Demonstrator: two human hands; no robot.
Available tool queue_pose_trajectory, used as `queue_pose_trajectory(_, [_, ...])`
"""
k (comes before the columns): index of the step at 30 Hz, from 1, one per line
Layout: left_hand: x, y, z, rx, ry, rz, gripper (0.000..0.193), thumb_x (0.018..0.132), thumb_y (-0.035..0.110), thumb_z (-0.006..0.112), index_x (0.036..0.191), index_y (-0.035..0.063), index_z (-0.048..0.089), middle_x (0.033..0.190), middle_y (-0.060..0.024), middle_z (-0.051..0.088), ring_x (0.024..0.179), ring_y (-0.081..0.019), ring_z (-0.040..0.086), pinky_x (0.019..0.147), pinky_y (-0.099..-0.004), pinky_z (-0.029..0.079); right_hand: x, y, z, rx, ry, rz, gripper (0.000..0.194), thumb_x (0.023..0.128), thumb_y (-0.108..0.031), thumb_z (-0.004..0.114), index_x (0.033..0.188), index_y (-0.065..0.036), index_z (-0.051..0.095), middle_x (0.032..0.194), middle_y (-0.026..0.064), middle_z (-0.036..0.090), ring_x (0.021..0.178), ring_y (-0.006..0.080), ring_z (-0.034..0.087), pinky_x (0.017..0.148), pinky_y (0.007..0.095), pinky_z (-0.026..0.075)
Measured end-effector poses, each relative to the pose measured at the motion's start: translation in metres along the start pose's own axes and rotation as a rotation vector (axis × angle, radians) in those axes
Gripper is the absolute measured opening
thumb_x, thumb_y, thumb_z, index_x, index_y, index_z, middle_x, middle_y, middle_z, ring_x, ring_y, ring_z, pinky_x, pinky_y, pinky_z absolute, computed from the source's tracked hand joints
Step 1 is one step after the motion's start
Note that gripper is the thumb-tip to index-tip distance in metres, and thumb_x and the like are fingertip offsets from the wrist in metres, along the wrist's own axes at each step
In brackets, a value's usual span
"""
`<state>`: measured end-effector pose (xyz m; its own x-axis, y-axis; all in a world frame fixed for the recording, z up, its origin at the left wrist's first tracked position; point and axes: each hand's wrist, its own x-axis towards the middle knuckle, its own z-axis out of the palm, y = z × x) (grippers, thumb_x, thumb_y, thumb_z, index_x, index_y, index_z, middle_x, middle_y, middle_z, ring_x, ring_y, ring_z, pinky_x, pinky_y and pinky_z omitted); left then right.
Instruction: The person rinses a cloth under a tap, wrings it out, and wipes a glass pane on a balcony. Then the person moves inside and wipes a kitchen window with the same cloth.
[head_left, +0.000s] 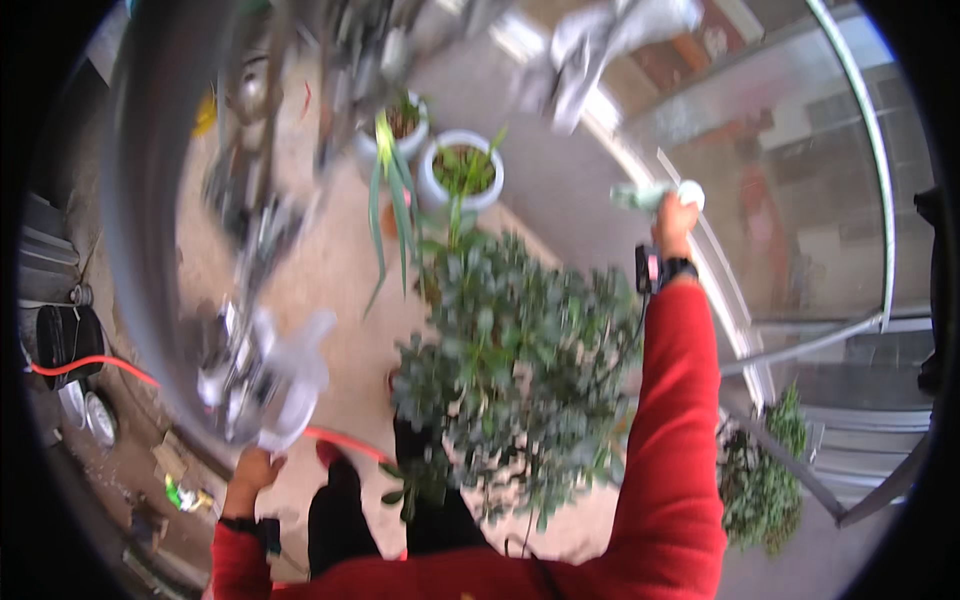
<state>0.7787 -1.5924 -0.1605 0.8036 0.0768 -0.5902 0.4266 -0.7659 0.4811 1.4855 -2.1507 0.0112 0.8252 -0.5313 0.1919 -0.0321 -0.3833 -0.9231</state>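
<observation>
My right hand (675, 219) reaches out far to the right and grips a pale green bottle (637, 196). A round white part (691, 195) shows beside my fingers. Lower left, my left hand (255, 469) is at the near edge of a whitish translucent plastic container (300, 386); motion blur hides its exact shape, and the fingertips are hidden. Below and between my arms spreads a leafy green plant (517, 352). Beyond it stand a pale round pot (430, 180) with green shoots and a second pale pot (422, 124).
Blurred metal hanging gear (255, 247) and a broad grey curved band (135, 225) cross the left side. Grey cloth (574, 67) hangs at top. An orange-red hose (352, 442) runs along the floor. At right are a glass pane (787, 202) and another bush (765, 480).
</observation>
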Motion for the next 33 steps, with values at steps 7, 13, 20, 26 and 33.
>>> queue_pose_trajectory(7, [0.020,0.025,-0.021,-0.070,-0.149,-0.123,0.038,0.088,0.025,0.068,0.124,0.0136,0.065,0.117,-0.0146,0.068,0.111,-0.0333,0.063,0.096,-0.0429,0.051,-0.029,0.003,-0.021,-0.027,0.022,0.052,0.031,0.083,-0.003,0.066,0.113,0.002,0.058,0.102,0.0140,0.067,0.088,0.0244,0.067,0.076,0.0385,0.054])
queue_pose_trajectory(13, [0.019,0.030,-0.011,-0.058,-0.094,0.036,0.041,0.089,0.026,0.068,0.127,0.0127,0.063,0.119,-0.0165,0.067,0.113,-0.0352,0.062,0.098,-0.0436,0.049,-0.050,0.001,-0.057,-0.060,-0.014,0.086,0.032,0.082,-0.004,0.068,0.112,0.003,0.058,0.099,0.0143,0.067,0.085,0.0246,0.067,0.074,0.0379,0.054])
queue_pose_trajectory(20, [-0.007,0.018,-0.018,-0.118,-0.049,0.029,0.040,0.091,0.028,0.068,0.128,0.0137,0.064,0.108,-0.0119,0.070,0.097,-0.0278,0.067,0.090,-0.0413,0.052,-0.075,-0.007,-0.072,-0.131,-0.043,0.113,0.032,0.081,-0.006,0.069,0.111,0.003,0.059,0.099,0.0142,0.067,0.085,0.0240,0.066,0.075,0.0382,0.054])
queue_pose_trajectory(26, [-0.020,0.102,-0.135,-0.405,0.597,0.251,0.032,0.096,0.028,0.063,0.120,0.0057,0.065,0.109,-0.0036,0.067,0.101,-0.0162,0.062,0.091,-0.0366,0.050,-0.091,-0.011,-0.070,-0.237,-0.086,0.074,0.033,0.081,-0.005,0.070,0.111,0.003,0.060,0.098,0.0147,0.067,0.086,0.0243,0.065,0.078,0.0386,0.053])
queue_pose_trajectory(33, [-0.056,0.321,-0.408,-0.391,0.724,0.887,0.028,0.098,0.023,0.056,0.111,0.0032,0.070,0.119,-0.0127,0.058,0.116,-0.0234,0.054,0.099,-0.0364,0.041,-0.094,-0.037,-0.059,-0.149,-0.142,0.116,0.037,0.080,-0.003,0.070,0.115,0.003,0.060,0.105,0.0151,0.068,0.092,0.0236,0.066,0.082,0.0370,0.052])
